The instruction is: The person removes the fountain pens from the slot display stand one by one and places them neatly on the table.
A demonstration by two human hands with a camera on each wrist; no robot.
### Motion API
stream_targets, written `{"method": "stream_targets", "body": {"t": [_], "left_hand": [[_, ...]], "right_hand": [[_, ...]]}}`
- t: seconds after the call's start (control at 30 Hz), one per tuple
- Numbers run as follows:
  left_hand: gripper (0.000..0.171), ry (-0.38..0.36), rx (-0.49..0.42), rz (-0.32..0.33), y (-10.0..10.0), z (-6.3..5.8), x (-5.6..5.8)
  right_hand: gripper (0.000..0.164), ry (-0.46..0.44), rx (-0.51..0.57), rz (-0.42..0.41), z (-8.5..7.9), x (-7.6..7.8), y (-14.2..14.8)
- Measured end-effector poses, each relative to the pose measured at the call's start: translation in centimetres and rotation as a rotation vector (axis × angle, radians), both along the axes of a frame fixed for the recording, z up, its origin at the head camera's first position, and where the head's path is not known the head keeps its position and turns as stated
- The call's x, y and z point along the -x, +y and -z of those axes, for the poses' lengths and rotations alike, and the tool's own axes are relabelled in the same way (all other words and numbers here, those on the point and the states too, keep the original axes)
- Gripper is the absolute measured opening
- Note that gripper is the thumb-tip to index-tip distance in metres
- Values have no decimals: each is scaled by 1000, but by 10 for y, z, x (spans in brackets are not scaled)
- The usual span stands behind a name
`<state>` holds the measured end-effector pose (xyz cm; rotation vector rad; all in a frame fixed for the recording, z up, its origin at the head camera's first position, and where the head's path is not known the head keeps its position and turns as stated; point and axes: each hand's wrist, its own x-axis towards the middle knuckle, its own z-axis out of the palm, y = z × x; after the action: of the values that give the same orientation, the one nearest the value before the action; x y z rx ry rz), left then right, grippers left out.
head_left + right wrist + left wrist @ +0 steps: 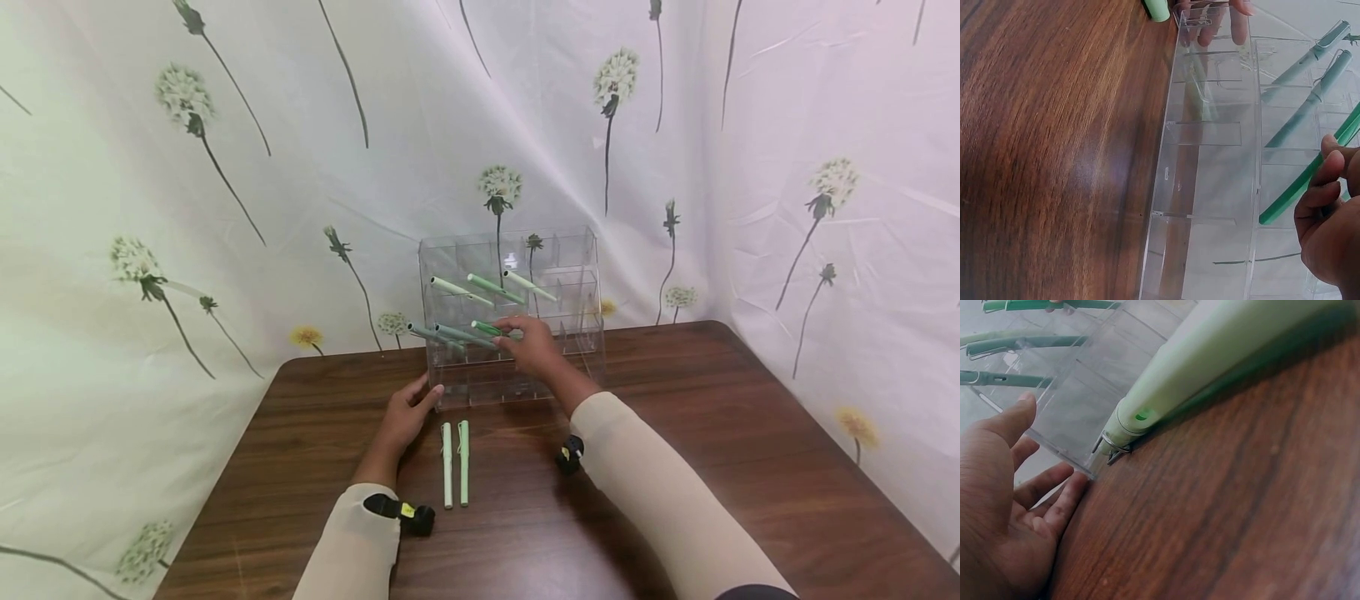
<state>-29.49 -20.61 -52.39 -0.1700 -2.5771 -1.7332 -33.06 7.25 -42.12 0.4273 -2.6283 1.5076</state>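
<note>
The right hand point(531, 345) pinched a green pen point(485, 327) in the clear rack point(448, 252). The left hand point(405, 417) touched the rack's near left corner with loose fingers point(1047, 482). Two pale pens point(464, 467) lay nearer.

a gap runs between two loose pens point(464, 475) and the right sleeve point(660, 496), the rack point(487, 389) blocking beyond.

Head view bright, light soft; curtain point(300, 192) greenish at left, pinkish at right. Small white glare on clear rack point(512, 260). Dark shadow on table point(720, 375) beside right sleeve point(660, 483). Left wrist view dimmer, close pen point(1191, 369) blurred.
</note>
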Motion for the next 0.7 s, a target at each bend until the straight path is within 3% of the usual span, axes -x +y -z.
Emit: {"method": "stream_targets", "body": {"t": [0.2,0.7], "left_hand": [[72,-1,7,2,0,-1,0],[69,11,-4,4,-2,-1,0]], "right_hand": [[29,72,-47,24,-1,1,-1],[31,88,41,2,-10,4,7]]}}
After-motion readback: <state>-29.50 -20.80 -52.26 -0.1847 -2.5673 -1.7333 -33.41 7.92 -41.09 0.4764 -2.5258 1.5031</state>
